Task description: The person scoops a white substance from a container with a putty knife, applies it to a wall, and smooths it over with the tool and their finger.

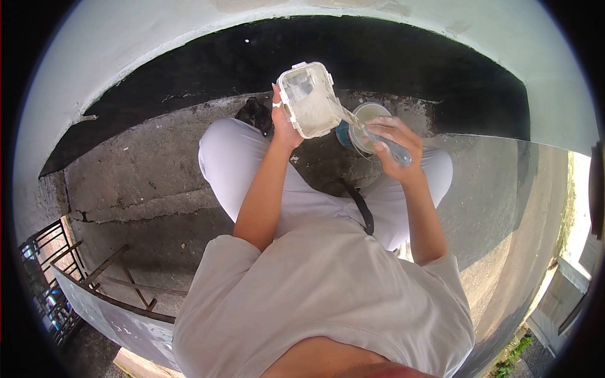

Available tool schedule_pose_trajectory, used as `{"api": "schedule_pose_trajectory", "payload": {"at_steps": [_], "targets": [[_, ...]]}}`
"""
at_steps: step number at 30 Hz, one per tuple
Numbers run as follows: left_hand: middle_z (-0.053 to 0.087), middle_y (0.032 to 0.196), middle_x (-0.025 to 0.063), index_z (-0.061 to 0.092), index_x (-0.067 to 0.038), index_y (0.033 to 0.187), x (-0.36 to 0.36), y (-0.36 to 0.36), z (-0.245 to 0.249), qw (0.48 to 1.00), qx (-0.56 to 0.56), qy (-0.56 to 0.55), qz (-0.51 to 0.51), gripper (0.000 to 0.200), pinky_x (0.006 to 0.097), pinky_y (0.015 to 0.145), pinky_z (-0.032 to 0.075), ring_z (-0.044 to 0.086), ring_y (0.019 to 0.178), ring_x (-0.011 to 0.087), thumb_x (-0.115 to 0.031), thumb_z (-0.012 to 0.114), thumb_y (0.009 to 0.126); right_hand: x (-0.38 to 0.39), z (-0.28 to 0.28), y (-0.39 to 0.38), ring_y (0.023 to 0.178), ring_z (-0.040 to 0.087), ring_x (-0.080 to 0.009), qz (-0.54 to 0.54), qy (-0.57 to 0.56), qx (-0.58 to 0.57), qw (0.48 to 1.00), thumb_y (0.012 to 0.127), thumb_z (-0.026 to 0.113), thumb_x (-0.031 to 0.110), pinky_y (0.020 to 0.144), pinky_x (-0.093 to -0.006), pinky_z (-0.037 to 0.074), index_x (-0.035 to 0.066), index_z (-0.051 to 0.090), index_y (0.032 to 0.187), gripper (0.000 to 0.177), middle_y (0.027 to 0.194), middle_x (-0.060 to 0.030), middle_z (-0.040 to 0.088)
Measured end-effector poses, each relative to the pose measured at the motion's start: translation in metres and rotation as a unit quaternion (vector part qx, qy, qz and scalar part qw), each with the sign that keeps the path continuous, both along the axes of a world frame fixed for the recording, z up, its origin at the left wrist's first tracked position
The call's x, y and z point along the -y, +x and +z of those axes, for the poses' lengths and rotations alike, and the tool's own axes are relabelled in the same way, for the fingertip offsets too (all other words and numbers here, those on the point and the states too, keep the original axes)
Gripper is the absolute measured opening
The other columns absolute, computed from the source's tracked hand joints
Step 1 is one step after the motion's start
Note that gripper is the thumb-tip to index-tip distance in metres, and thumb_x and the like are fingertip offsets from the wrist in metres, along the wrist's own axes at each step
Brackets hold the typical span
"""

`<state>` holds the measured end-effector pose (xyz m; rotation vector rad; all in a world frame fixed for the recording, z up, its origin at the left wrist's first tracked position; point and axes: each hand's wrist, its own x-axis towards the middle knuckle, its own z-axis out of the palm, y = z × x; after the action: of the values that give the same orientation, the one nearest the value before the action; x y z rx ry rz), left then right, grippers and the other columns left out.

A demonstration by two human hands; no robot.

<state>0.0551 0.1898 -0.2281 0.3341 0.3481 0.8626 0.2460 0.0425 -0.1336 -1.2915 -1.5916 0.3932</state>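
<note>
My left hand (pixel 283 123) holds a clear square plastic container (pixel 309 99), tilted toward me so its whitish, smeared inside shows. My right hand (pixel 394 140) grips the handle of a clear plastic spoon (pixel 378 135), whose tip reaches into the container's lower right corner. Just beyond my right hand, on the ground between my knees, stands a round tub with a blue base (pixel 362 123) and pale contents. I am squatting, knees apart, in light trousers and a light shirt.
Cracked concrete floor (pixel 138 189) runs up to a wall with a black lower band (pixel 378 57). A dark object (pixel 255 114) lies by my left knee. A black strap (pixel 360 208) hangs at my waist. A metal railing (pixel 75 264) drops off at lower left.
</note>
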Motion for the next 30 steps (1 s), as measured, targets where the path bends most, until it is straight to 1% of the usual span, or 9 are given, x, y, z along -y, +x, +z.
{"api": "schedule_pose_trajectory", "payload": {"at_steps": [2,5,11,17,20,23,26,29,30], "targets": [[0.055,0.146,0.0166,0.043,-0.009,0.151,0.001,0.003,0.0,1.0,-0.006,-0.002,-0.002,0.085,0.053,0.108,0.048,0.057,0.13,0.0343,-0.074,0.037,0.097,0.003,-0.004,-0.001,0.096,0.073,-0.0292,-0.019,-0.02,-0.009,1.0,0.093,0.073,0.013,0.087,-0.0384,0.058,-0.002,0.074,0.101,0.017,0.105,-0.0165,0.074],[0.055,0.145,0.0164,0.043,-0.007,0.151,0.0,0.005,-0.009,1.0,0.016,0.011,-0.016,0.086,0.0517,0.108,0.048,0.058,0.13,0.0341,-0.074,0.038,0.097,0.003,-0.008,-0.005,0.092,0.073,-0.0276,-0.048,-0.026,-0.065,0.996,0.095,0.069,0.007,0.08,-0.0392,0.061,-0.005,0.072,0.1,0.014,0.105,-0.0185,0.072],[0.055,0.145,0.0158,0.043,-0.007,0.151,0.001,0.011,-0.019,1.0,0.022,0.016,-0.015,0.084,0.048,0.109,0.048,0.058,0.13,0.0321,-0.072,0.036,0.099,0.004,-0.017,-0.025,0.082,0.072,-0.0264,-0.124,-0.059,-0.324,0.936,0.1,0.059,0.0,0.063,-0.0393,0.068,-0.011,0.066,0.098,0.013,0.101,-0.0217,0.069],[0.053,0.147,0.0151,0.041,-0.009,0.152,0.005,0.017,-0.012,0.997,-0.039,0.066,-0.022,0.083,0.047,0.11,0.047,0.056,0.131,0.0307,-0.072,0.037,0.099,0.008,-0.024,-0.035,0.079,0.072,-0.0274,-0.174,-0.017,-0.261,0.949,0.1,0.061,0.002,0.06,-0.0397,0.067,-0.011,0.064,0.099,0.014,0.102,-0.0211,0.068],[0.053,0.147,0.0153,0.041,-0.009,0.152,0.009,0.026,-0.013,0.995,-0.049,0.082,-0.006,0.083,0.0473,0.11,0.046,0.056,0.132,0.0311,-0.072,0.037,0.099,0.013,-0.024,-0.044,0.074,0.073,-0.0278,-0.199,-0.083,-0.406,0.888,0.101,0.06,0.004,0.058,-0.0391,0.067,-0.011,0.065,0.098,0.016,0.099,-0.0203,0.068],[0.052,0.147,0.0155,0.04,-0.008,0.152,0.01,0.025,-0.024,0.998,-0.018,0.061,-0.008,0.083,0.0474,0.111,0.045,0.054,0.133,0.0311,-0.072,0.038,0.099,0.014,-0.025,-0.058,0.075,0.073,-0.029,-0.224,-0.05,-0.371,0.9,0.103,0.056,0.011,0.058,-0.0385,0.066,-0.011,0.064,0.102,0.023,0.099,-0.0194,0.068],[0.052,0.147,0.0158,0.04,-0.007,0.152,0.009,0.022,-0.019,0.999,0.009,0.047,-0.003,0.084,0.047,0.111,0.045,0.054,0.134,0.0309,-0.072,0.038,0.099,0.017,-0.022,-0.055,0.07,0.073,-0.0301,-0.226,-0.088,-0.408,0.88,0.103,0.057,0.01,0.058,-0.0391,0.066,-0.011,0.062,0.099,0.023,0.1,-0.0204,0.068],[0.052,0.146,0.016,0.04,-0.006,0.151,0.011,0.024,-0.014,0.999,-0.017,0.046,0.013,0.085,0.0473,0.11,0.046,0.054,0.133,0.0311,-0.072,0.039,0.098,0.016,-0.013,-0.058,0.068,0.072,-0.0308,-0.226,-0.105,-0.461,0.852,0.103,0.056,0.011,0.057,-0.0391,0.066,-0.01,0.062,0.097,0.023,0.099,-0.021,0.068],[0.052,0.147,0.0163,0.04,-0.006,0.152,0.01,0.025,-0.019,0.998,-0.026,0.057,0.017,0.086,0.0485,0.11,0.046,0.055,0.133,0.032,-0.073,0.038,0.098,0.015,-0.013,-0.062,0.067,0.072,-0.0311,-0.23,-0.098,-0.427,0.869,0.103,0.056,0.011,0.057,-0.0393,0.066,-0.01,0.062,0.097,0.023,0.098,-0.0211,0.068]]}}
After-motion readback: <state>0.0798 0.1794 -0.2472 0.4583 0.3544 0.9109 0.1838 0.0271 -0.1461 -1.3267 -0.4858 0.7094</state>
